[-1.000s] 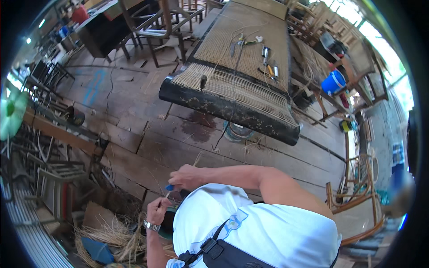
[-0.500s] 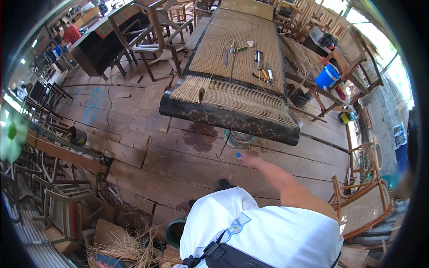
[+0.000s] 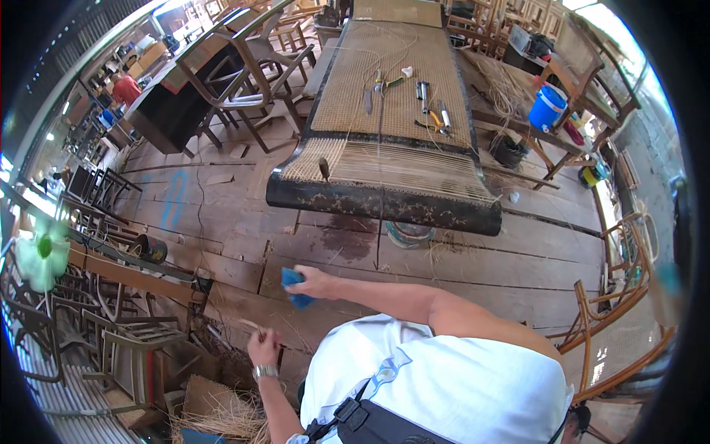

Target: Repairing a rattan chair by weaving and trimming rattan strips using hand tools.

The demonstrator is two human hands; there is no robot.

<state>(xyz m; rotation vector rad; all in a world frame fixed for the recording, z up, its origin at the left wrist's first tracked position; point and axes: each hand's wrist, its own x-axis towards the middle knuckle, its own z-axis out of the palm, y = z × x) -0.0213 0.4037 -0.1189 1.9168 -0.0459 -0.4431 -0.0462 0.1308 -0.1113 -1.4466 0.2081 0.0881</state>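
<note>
My right hand [image 3: 316, 283] reaches across to the left, closed on a flat blue piece [image 3: 297, 287] that could be cloth or plastic. Lower left, my left hand [image 3: 264, 345] is up with its fingers curled, a metal-banded watch [image 3: 265, 371] on the wrist. Something thin and pale shows at its fingertips, too small to name. Ahead of both hands stands a long dark-framed bench [image 3: 384, 207] with a woven cane seat [image 3: 407, 74]. Loose strands run across its near end, where a dark-handled tool [image 3: 324, 169] stands upright.
Pliers [image 3: 430, 124], a knife [image 3: 368, 101] and other hand tools lie on the weave. A bucket [image 3: 408, 235] sits under the bench's near edge. Wooden chairs [image 3: 251, 81] and a blue cooler [image 3: 547, 108] stand around. Straw-like scraps [image 3: 229, 414] and a green fan [image 3: 43, 248] are at left.
My right hand has swung left and back from near the bucket, with the blue piece now plainly showing. My left hand has come up into view at lower left. The view has shifted slightly.
</note>
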